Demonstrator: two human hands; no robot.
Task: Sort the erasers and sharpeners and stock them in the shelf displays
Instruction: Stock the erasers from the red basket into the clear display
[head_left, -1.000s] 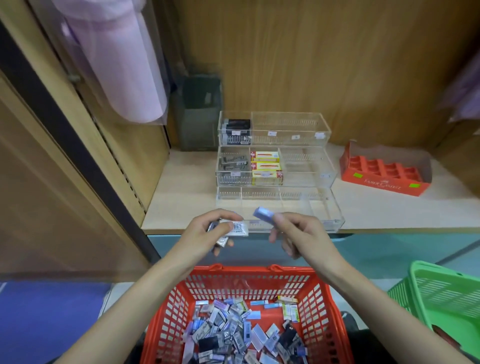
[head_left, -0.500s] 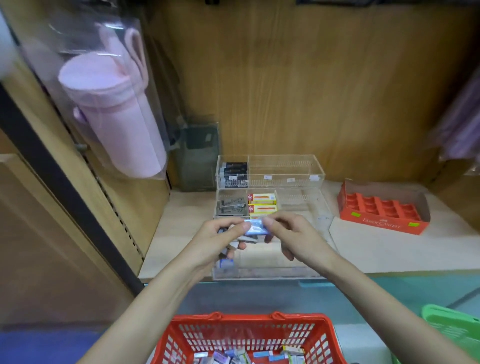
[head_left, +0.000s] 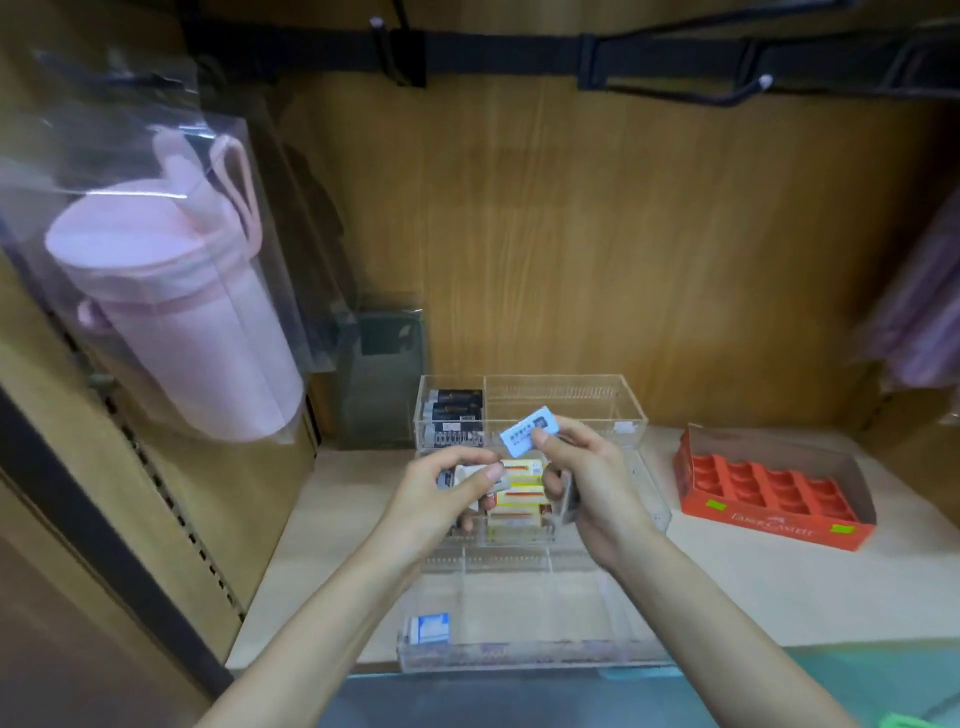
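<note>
Since the earlier frame both hands have lifted apart. Right hand (head_left: 587, 467) pinches a blue eraser (head_left: 529, 431) above the clear display (head_left: 631, 410); left hand (head_left: 447, 488) grips several small packets (head_left: 475, 475). Risk: the loose bundle could slip and mix compartments.

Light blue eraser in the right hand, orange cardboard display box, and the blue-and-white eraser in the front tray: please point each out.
Light blue rectangular eraser (head_left: 529, 431), head view, on its printed face.
Orange cardboard display box (head_left: 769, 525), head view, on its front wall.
Blue-and-white eraser (head_left: 430, 627), head view, on its top face.
</note>
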